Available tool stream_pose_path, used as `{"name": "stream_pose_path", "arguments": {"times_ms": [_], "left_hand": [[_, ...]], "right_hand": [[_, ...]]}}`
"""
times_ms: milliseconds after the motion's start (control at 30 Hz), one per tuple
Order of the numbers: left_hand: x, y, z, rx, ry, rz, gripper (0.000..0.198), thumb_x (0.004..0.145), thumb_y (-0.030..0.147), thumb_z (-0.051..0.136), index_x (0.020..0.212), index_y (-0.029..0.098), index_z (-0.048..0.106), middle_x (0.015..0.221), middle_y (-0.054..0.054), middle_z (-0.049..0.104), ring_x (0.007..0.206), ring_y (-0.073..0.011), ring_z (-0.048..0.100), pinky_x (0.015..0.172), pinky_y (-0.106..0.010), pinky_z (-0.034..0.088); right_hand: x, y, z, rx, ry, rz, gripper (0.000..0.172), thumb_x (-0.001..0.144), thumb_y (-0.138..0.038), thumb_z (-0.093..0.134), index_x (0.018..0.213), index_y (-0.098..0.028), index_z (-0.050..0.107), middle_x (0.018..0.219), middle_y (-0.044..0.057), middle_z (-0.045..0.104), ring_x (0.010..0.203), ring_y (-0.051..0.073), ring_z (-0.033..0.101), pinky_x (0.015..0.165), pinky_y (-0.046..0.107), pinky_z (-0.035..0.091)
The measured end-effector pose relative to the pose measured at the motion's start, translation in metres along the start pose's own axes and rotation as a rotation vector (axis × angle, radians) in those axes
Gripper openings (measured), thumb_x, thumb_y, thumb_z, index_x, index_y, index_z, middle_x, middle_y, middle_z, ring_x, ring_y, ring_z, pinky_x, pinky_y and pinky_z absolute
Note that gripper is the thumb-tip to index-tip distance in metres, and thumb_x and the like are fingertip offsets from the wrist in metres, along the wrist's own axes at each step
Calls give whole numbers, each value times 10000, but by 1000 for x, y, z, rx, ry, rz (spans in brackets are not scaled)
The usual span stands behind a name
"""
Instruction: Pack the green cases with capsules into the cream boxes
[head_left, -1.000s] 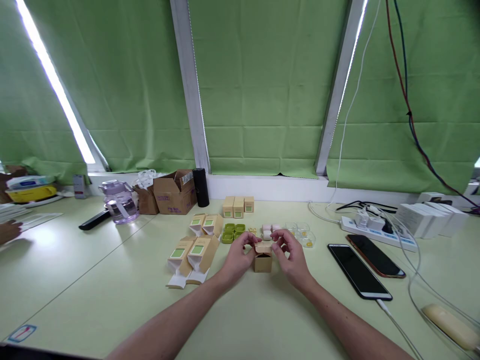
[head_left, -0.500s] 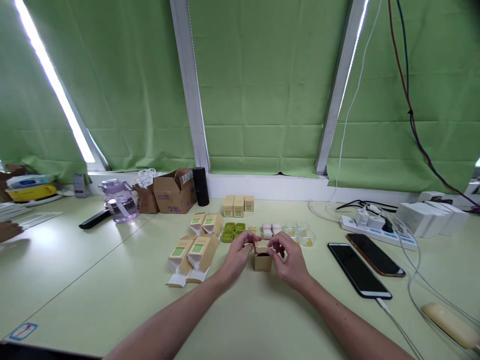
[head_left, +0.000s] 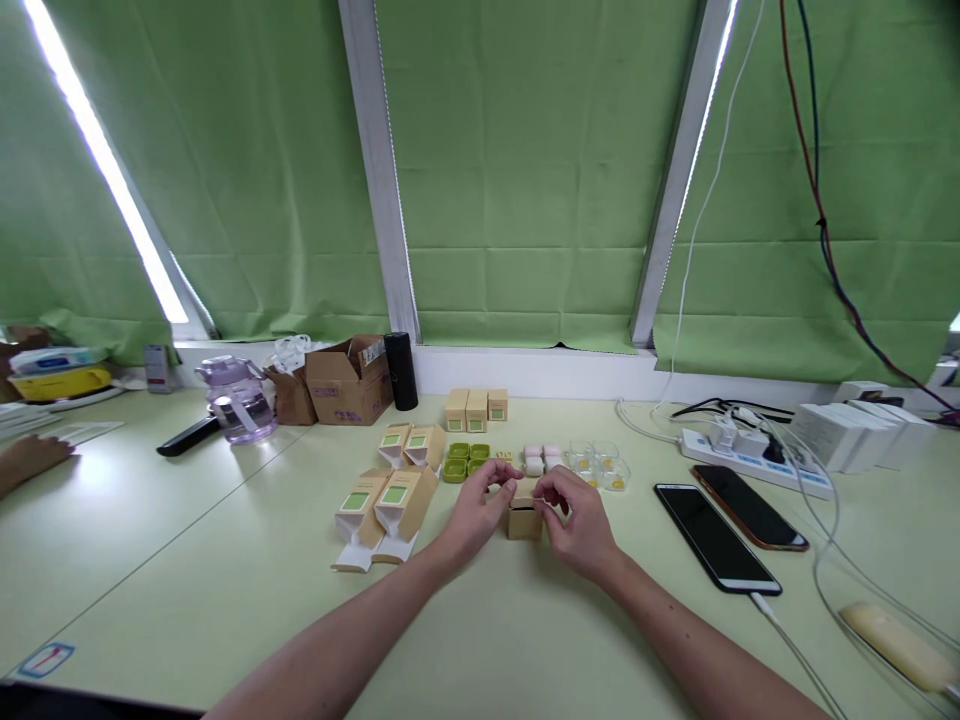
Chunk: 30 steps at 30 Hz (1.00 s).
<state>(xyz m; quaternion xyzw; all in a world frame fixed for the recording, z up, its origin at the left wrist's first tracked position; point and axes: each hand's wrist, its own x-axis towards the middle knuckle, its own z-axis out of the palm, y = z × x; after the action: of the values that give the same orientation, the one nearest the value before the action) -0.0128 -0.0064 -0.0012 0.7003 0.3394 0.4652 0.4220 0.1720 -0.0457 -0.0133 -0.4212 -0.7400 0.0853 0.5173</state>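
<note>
The right hand [head_left: 577,515] has thumb and fingertips pinched on the lid of the box [head_left: 525,525], at its right side. The left hand [head_left: 480,505] is half curled at the box's left; whether it grips, I cannot tell. The box stands midway along the table [head_left: 480,640], in from the back edge; tabletop stretches from it toward the front edge, and rightward to the phone [head_left: 716,538]. Cartons [head_left: 405,497] stand left.

On the worktop [head_left: 480,640]: box [head_left: 524,524] between the hands [head_left: 478,508]; four boxes [head_left: 406,497] to its left, three boxes [head_left: 476,411] behind; cups [head_left: 614,474] behind and right; two phones [head_left: 717,538] further right, power strip [head_left: 703,450] behind those (a jug [head_left: 237,402] sits well apart, far left)
</note>
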Motion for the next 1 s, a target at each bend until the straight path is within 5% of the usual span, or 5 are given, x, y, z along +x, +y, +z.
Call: {"name": "stream_pose_path", "arguments": {"times_ms": [1000], "left_hand": [[-1,0,0,80,-20,31,190,862,264,622,1036,199,661,1124,-87,712,1071,-242,628,992,-378,460]], "right_hand": [[-4,6,3,-52,23,-121,165,779,-66,580,734,-216,526,698,-8,553,645,154,495,588,282,336]]}}
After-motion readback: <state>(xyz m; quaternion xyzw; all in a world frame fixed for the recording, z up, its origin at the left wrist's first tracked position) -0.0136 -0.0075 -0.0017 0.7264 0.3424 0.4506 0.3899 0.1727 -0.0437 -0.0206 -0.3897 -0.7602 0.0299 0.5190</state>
